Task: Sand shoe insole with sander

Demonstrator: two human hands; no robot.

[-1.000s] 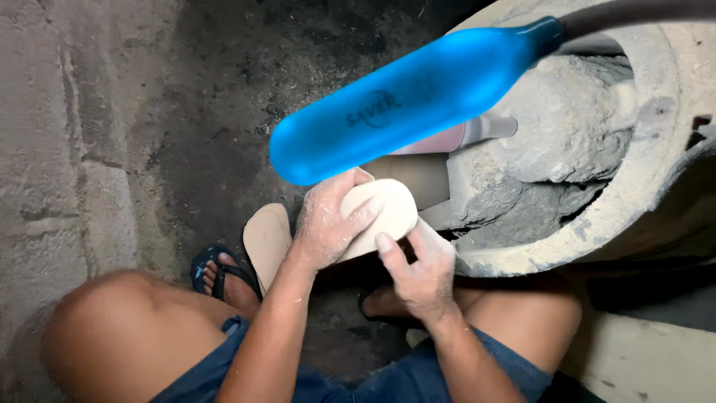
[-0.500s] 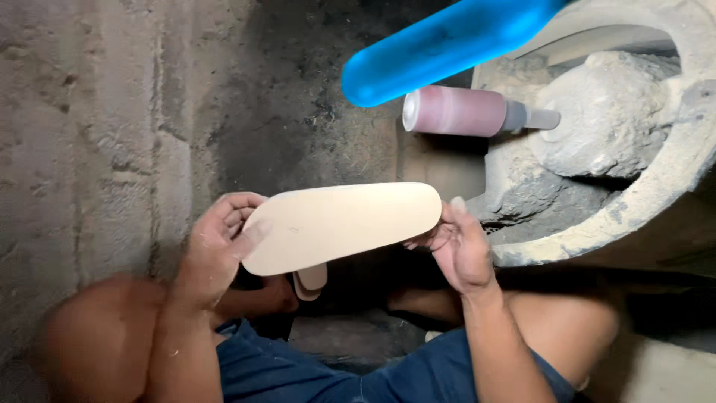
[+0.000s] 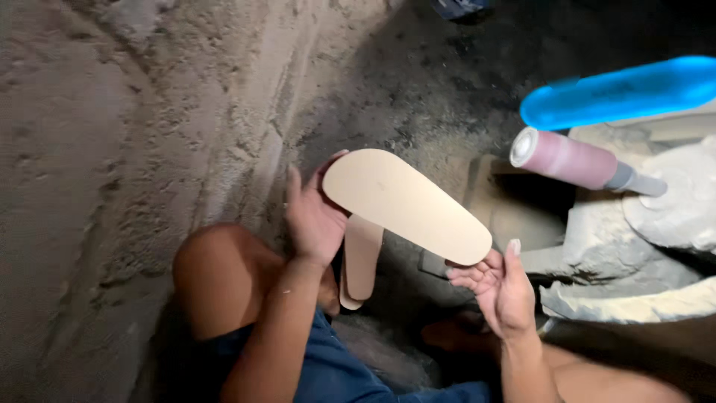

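I hold a flat tan sole-shaped board (image 3: 406,203) between both hands, tilted down to the right. My left hand (image 3: 315,215) grips its rounded upper end. My right hand (image 3: 498,282) supports its lower end from below with the fingers curled under it. A second, narrower tan sole piece (image 3: 361,261) hangs below the first, next to my left palm. Right of the board a pink sanding drum (image 3: 564,160) sticks out on a spindle from a dust-caked grey machine (image 3: 656,246).
A glowing blue tube (image 3: 619,93) stretches above the drum. A rough concrete wall (image 3: 134,149) fills the left side. My bare knee (image 3: 216,280) and blue shorts (image 3: 350,373) are below, over a dusty dark floor (image 3: 447,89).
The view has swung left and away from the machine. The board has turned from level to tilted, its right end lower. My hands keep hold of its two ends.
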